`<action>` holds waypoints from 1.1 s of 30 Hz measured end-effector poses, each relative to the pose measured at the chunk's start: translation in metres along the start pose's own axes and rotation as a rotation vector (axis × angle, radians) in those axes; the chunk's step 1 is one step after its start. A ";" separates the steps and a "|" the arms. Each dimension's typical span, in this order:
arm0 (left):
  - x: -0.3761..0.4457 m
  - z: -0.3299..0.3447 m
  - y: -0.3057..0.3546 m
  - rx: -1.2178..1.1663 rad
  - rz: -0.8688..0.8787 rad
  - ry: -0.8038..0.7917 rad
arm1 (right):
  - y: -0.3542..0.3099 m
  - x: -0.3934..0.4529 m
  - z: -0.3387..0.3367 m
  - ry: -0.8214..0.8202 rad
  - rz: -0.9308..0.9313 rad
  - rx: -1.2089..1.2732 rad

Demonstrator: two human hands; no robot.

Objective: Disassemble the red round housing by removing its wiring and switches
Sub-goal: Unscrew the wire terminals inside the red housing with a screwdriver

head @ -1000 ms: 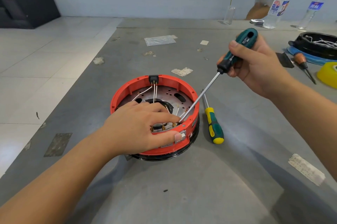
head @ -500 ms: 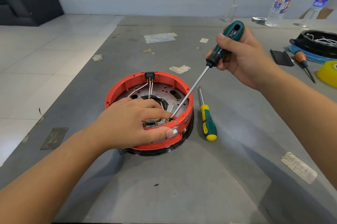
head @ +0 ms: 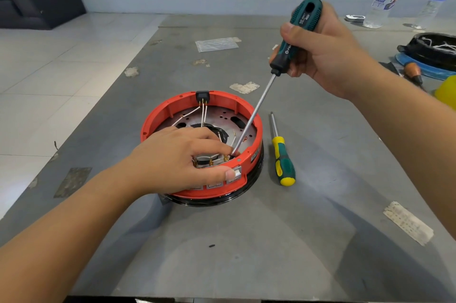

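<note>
Head view: left hand [head: 172,159] grips red housing [head: 249,154] rim; right hand [head: 325,55] clamps screwdriver [head: 294,36].

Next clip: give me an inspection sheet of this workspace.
Surface: grey table, scuffed, with tape scraps.
Job's things: red round housing on a black base; dark green screwdriver tip inside it.
Clutter: yellow-green screwdriver, two bottles, black dish.
Hands: left hand grips the housing rim; right hand grips the dark green screwdriver.
Cables: white wires run from a black switch.
Surroundings: tiled floor, pale wall.
</note>
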State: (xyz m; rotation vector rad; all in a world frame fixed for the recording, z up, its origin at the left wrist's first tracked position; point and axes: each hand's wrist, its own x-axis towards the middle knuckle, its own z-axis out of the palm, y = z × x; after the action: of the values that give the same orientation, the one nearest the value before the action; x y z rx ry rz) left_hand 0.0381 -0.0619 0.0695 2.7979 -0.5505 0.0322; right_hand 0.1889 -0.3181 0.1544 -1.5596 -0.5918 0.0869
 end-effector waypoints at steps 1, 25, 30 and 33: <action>0.001 -0.002 -0.001 -0.032 -0.015 -0.027 | -0.004 0.001 0.003 -0.004 -0.008 -0.023; 0.021 -0.018 -0.009 -0.424 -0.093 -0.229 | -0.041 0.009 0.035 -0.091 -0.087 -0.404; 0.019 -0.016 -0.008 -0.463 -0.078 -0.242 | -0.049 0.004 0.040 -0.113 -0.164 -0.470; 0.020 -0.016 -0.007 -0.451 -0.078 -0.257 | -0.053 -0.003 0.041 -0.089 -0.222 -0.517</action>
State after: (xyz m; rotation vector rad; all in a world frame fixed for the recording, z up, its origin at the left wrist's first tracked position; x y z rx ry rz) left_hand 0.0598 -0.0585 0.0848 2.3886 -0.4391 -0.4202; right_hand 0.1529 -0.2840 0.1997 -1.9811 -0.9035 -0.1800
